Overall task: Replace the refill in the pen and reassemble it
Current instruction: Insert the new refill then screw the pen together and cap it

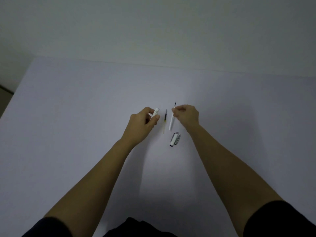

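My left hand [144, 123] is closed around a short white pen barrel piece [155, 113], whose end sticks out above my fingers. My right hand [187, 114] pinches a long thin white refill [171, 122] near its dark tip, and the refill slants down to the table. Between my hands a second refill [165, 122] with a dark upper part and a pale yellowish lower part lies on the table. The white pen cap [174, 139] with a silver clip lies just below it, untouched.
The work surface is a pale lilac table [85, 108] that meets a plain wall at its far edge. The table's left edge runs diagonally at the far left. Dark sleeves cover my upper arms at the bottom of the view.
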A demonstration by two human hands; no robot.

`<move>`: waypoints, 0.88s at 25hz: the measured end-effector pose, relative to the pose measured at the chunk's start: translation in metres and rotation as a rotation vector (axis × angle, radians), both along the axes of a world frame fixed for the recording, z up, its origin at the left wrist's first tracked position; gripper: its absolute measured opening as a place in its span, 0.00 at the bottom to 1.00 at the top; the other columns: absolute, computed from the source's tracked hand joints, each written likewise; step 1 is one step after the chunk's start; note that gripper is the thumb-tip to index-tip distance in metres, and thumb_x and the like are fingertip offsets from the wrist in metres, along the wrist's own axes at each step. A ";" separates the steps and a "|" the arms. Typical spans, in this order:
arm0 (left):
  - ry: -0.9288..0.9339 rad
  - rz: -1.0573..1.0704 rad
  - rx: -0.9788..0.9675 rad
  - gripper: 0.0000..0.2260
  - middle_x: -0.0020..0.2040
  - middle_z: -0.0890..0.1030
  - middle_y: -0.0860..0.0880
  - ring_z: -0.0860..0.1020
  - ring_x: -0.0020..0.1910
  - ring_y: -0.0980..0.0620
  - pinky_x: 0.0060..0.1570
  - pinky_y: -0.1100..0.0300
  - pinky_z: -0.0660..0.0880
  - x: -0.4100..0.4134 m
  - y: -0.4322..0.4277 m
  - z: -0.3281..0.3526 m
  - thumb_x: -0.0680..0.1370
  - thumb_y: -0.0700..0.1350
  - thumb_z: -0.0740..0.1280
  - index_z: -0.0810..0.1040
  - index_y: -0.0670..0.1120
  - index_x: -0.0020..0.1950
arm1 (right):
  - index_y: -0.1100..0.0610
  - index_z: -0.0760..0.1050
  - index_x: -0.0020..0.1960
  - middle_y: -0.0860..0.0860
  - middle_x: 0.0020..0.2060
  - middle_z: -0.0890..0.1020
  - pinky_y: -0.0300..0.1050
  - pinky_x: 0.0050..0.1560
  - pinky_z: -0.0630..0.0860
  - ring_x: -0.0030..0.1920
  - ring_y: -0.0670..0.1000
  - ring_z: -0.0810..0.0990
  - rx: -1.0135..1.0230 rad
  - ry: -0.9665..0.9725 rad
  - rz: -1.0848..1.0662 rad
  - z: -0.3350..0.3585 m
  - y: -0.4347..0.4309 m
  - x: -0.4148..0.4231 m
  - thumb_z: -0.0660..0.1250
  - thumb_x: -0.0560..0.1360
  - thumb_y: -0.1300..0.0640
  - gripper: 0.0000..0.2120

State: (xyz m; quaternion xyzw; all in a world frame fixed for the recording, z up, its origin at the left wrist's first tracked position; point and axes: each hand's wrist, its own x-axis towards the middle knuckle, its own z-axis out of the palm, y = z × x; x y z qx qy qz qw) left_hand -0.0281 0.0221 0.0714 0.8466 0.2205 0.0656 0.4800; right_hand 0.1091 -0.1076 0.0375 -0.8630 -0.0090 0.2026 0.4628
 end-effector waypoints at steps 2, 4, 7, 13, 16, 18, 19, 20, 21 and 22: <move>-0.012 0.013 0.018 0.07 0.37 0.83 0.53 0.81 0.36 0.57 0.37 0.65 0.76 0.013 0.007 0.002 0.77 0.53 0.63 0.75 0.51 0.49 | 0.61 0.82 0.48 0.58 0.44 0.86 0.40 0.50 0.75 0.48 0.55 0.83 -0.149 -0.026 0.056 -0.017 0.002 0.002 0.71 0.72 0.54 0.10; -0.010 0.024 0.013 0.07 0.37 0.83 0.52 0.81 0.36 0.54 0.38 0.62 0.77 0.022 0.013 0.001 0.77 0.53 0.63 0.75 0.50 0.49 | 0.61 0.82 0.48 0.58 0.45 0.86 0.39 0.48 0.73 0.49 0.55 0.83 -0.213 -0.029 0.072 -0.026 0.006 0.005 0.70 0.72 0.54 0.11; 0.015 0.033 -0.013 0.07 0.37 0.83 0.51 0.81 0.36 0.54 0.38 0.61 0.76 0.024 0.016 -0.007 0.77 0.53 0.63 0.75 0.50 0.49 | 0.61 0.81 0.47 0.58 0.45 0.85 0.39 0.46 0.73 0.49 0.55 0.82 -0.248 -0.038 0.088 -0.032 0.013 0.009 0.70 0.72 0.55 0.10; 0.058 0.032 -0.030 0.08 0.38 0.84 0.50 0.81 0.37 0.53 0.39 0.62 0.76 0.024 0.017 -0.022 0.77 0.52 0.63 0.75 0.49 0.49 | 0.61 0.80 0.47 0.56 0.46 0.85 0.39 0.46 0.72 0.49 0.54 0.82 -0.277 -0.061 0.084 -0.039 0.018 0.008 0.70 0.72 0.55 0.09; 0.045 0.041 -0.029 0.08 0.38 0.83 0.51 0.81 0.36 0.55 0.38 0.65 0.75 0.026 0.020 -0.022 0.77 0.52 0.63 0.75 0.49 0.49 | 0.61 0.80 0.48 0.56 0.47 0.84 0.37 0.44 0.70 0.49 0.53 0.82 -0.268 -0.106 0.084 -0.034 0.020 0.006 0.70 0.72 0.56 0.09; 0.033 0.044 -0.019 0.08 0.37 0.83 0.52 0.81 0.36 0.56 0.37 0.66 0.75 0.027 0.021 -0.021 0.77 0.52 0.63 0.75 0.49 0.49 | 0.61 0.79 0.48 0.56 0.46 0.84 0.37 0.42 0.70 0.47 0.53 0.81 -0.296 -0.146 0.139 -0.031 0.023 0.003 0.69 0.72 0.57 0.08; 0.030 0.042 -0.016 0.07 0.36 0.82 0.53 0.81 0.36 0.56 0.37 0.67 0.75 0.027 0.021 -0.021 0.77 0.52 0.63 0.75 0.50 0.49 | 0.61 0.79 0.47 0.57 0.45 0.84 0.38 0.41 0.70 0.46 0.54 0.81 -0.325 -0.165 0.178 -0.029 0.025 0.001 0.69 0.72 0.57 0.08; 0.030 0.037 -0.015 0.07 0.36 0.82 0.54 0.81 0.36 0.56 0.37 0.67 0.75 0.027 0.021 -0.021 0.77 0.53 0.63 0.75 0.50 0.49 | 0.62 0.78 0.46 0.58 0.45 0.83 0.40 0.40 0.70 0.45 0.56 0.81 -0.360 -0.185 0.220 -0.028 0.028 -0.002 0.69 0.72 0.57 0.08; 0.032 0.031 -0.014 0.07 0.36 0.82 0.54 0.81 0.36 0.56 0.37 0.66 0.75 0.026 0.020 -0.022 0.77 0.53 0.63 0.74 0.51 0.48 | 0.63 0.78 0.46 0.58 0.44 0.83 0.41 0.40 0.71 0.45 0.57 0.81 -0.395 -0.203 0.260 -0.028 0.031 -0.005 0.69 0.72 0.58 0.08; 0.035 0.027 -0.013 0.06 0.36 0.82 0.54 0.81 0.36 0.56 0.38 0.65 0.75 0.025 0.020 -0.022 0.77 0.53 0.63 0.74 0.51 0.48 | 0.63 0.77 0.47 0.59 0.44 0.82 0.43 0.39 0.71 0.45 0.58 0.80 -0.430 -0.218 0.295 -0.028 0.033 -0.008 0.69 0.72 0.59 0.08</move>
